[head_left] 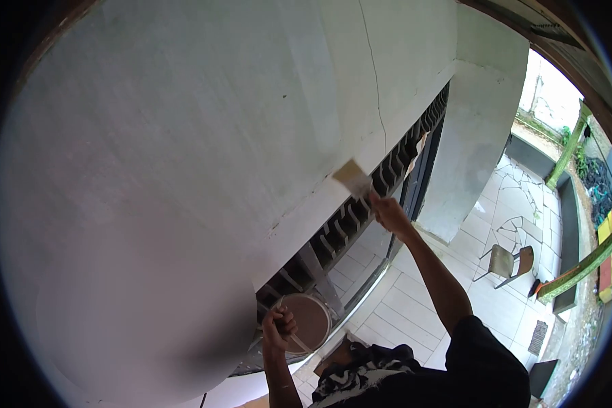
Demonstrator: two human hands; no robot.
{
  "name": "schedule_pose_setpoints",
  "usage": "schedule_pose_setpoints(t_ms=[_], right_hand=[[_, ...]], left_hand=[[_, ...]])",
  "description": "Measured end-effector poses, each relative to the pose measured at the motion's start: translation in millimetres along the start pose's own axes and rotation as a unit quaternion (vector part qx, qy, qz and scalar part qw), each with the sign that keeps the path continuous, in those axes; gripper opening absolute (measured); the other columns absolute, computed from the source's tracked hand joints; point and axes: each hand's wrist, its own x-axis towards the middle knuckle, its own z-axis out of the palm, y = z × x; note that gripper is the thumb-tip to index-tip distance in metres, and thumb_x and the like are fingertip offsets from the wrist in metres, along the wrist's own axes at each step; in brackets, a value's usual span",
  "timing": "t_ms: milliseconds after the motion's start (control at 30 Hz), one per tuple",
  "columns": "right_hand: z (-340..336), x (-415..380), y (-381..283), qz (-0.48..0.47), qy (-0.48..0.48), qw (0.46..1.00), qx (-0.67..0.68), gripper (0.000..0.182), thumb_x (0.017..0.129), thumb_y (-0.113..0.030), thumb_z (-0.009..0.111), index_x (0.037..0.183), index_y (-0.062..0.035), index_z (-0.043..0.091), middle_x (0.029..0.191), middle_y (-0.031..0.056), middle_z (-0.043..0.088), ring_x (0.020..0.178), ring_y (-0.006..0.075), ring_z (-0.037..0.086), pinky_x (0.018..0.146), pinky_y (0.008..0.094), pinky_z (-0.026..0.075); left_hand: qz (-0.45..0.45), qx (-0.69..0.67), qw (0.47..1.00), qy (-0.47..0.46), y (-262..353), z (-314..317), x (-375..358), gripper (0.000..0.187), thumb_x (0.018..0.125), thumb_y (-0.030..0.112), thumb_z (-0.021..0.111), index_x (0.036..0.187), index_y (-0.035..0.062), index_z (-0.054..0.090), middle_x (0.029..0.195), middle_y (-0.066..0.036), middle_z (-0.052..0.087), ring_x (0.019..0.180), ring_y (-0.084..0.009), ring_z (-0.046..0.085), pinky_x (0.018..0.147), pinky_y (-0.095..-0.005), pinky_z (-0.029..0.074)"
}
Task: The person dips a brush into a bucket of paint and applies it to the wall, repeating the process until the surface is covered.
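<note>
White wall [183,136] filled most of the view — the right hand [387,212] was closed around a paintbrush [353,178] pressed against its lower edge, while the left hand [279,325] gripped the wire handle of a paint bucket [311,319] below.

Right hand [389,212] holds a brush [353,178] against the white wall [183,136]; left hand [279,326] grips a round pail [311,319] below; a chair [504,262] stands on the tiled floor [415,313].

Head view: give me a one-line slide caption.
Right hand brushes the white wall with a paintbrush; left hand holds a paint bucket.
</note>
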Motion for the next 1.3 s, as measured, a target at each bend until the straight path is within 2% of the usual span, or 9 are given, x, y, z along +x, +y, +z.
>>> schedule_pose_setpoints(t_ms=[133, 367, 467, 700, 1000, 1033, 1200, 1267, 1300], right_hand=[[-8, 24, -98, -0.029, 0.016, 0.996, 0.078, 0.057, 0.095, -0.049, 0.053, 0.061, -0.0034, 0.053, 0.052, 0.0010, 0.045, 0.046, 0.0120, 0.045, 0.047, 0.0329, 0.038], [28, 11, 19, -0.066, 0.112, 0.977, -0.168, 0.067, 0.093, -0.057, 0.051, 0.052, -0.0048, 0.047, 0.047, -0.0016, 0.041, 0.041, 0.0080, 0.039, 0.041, 0.0281, 0.032], [12, -9, -16, 0.014, 0.102, 0.995, 0.010, 0.066, 0.094, -0.052, 0.052, 0.055, 0.0015, 0.050, 0.047, 0.0039, 0.043, 0.044, 0.0121, 0.043, 0.044, 0.0344, 0.035], [44, 11, 30, -0.064, 0.170, 0.955, -0.236, 0.063, 0.096, -0.049, 0.051, 0.062, 0.0030, 0.059, 0.049, 0.0063, 0.051, 0.045, 0.0139, 0.045, 0.049, 0.0395, 0.039], [45, 20, 21, -0.059, 0.126, 0.977, -0.162, 0.061, 0.098, -0.049, 0.046, 0.065, 0.0013, 0.061, 0.047, 0.0093, 0.046, 0.047, 0.0164, 0.053, 0.050, 0.0382, 0.042], [38, 6, 29, -0.152, 0.097, 0.956, -0.231, 0.051, 0.100, -0.041, 0.044, 0.077, 0.0010, 0.063, 0.051, 0.0108, 0.049, 0.046, 0.0209, 0.051, 0.050, 0.0400, 0.042], [0, -8, 64, -0.149, 0.066, 0.944, -0.288, 0.031, 0.100, -0.026, 0.041, 0.100, -0.0007, 0.059, 0.061, 0.0119, 0.052, 0.055, 0.0280, 0.055, 0.055, 0.0384, 0.044], [-10, 3, -25, -0.157, 0.107, 0.965, -0.182, 0.030, 0.098, -0.029, 0.048, 0.104, -0.0048, 0.064, 0.072, 0.0196, 0.061, 0.070, 0.0343, 0.062, 0.068, 0.0454, 0.047], [-9, 8, -67, -0.312, 0.185, 0.906, -0.220, 0.028, 0.098, -0.028, 0.051, 0.108, -0.0026, 0.057, 0.073, 0.0166, 0.060, 0.063, 0.0299, 0.058, 0.063, 0.0423, 0.045]], left_hand=[[-0.011, 0.000, 1.000, 0.003, -3, 2, 3, 0.009, 0.077, 0.020, 0.047, 0.083, 0.0126, 0.048, 0.059, 0.006, 0.023, 0.046, -0.0066, 0.019, 0.042, -0.0238, 0.020], [-0.013, -0.017, 1.000, 0.016, -3, -3, -9, 0.006, 0.078, 0.019, 0.048, 0.080, 0.0132, 0.047, 0.058, 0.005, 0.023, 0.046, -0.0072, 0.019, 0.042, -0.0245, 0.019], [-0.005, -0.015, 1.000, 0.002, -1, -5, 0, 0.006, 0.078, 0.019, 0.048, 0.080, 0.0133, 0.047, 0.058, 0.005, 0.024, 0.045, -0.0070, 0.020, 0.042, -0.0242, 0.019], [-0.017, -0.014, 1.000, 0.009, -3, -3, -1, 0.008, 0.076, 0.019, 0.048, 0.080, 0.0117, 0.047, 0.059, 0.005, 0.023, 0.045, -0.0072, 0.020, 0.042, -0.0240, 0.020], [-0.027, -0.010, 0.999, 0.023, -11, -6, -4, 0.005, 0.076, 0.019, 0.048, 0.076, 0.0141, 0.047, 0.057, 0.006, 0.024, 0.045, -0.0065, 0.019, 0.041, -0.0242, 0.019], [-0.026, 0.002, 0.999, 0.031, -10, -3, -2, 0.005, 0.076, 0.019, 0.048, 0.076, 0.0143, 0.047, 0.057, 0.006, 0.024, 0.045, -0.0066, 0.019, 0.041, -0.0243, 0.019], [-0.009, -0.033, 0.999, 0.011, -6, -26, -5, 0.004, 0.077, 0.018, 0.047, 0.076, 0.0143, 0.047, 0.058, 0.006, 0.023, 0.045, -0.0067, 0.019, 0.041, -0.0241, 0.018], [-0.007, -0.030, 1.000, 0.003, -6, -26, -8, 0.004, 0.078, 0.018, 0.047, 0.076, 0.0142, 0.047, 0.058, 0.006, 0.023, 0.045, -0.0068, 0.019, 0.041, -0.0240, 0.018], [-0.007, -0.028, 0.999, 0.014, -5, -23, -8, 0.004, 0.077, 0.018, 0.047, 0.076, 0.0140, 0.047, 0.058, 0.006, 0.023, 0.045, -0.0069, 0.019, 0.042, -0.0240, 0.018]])
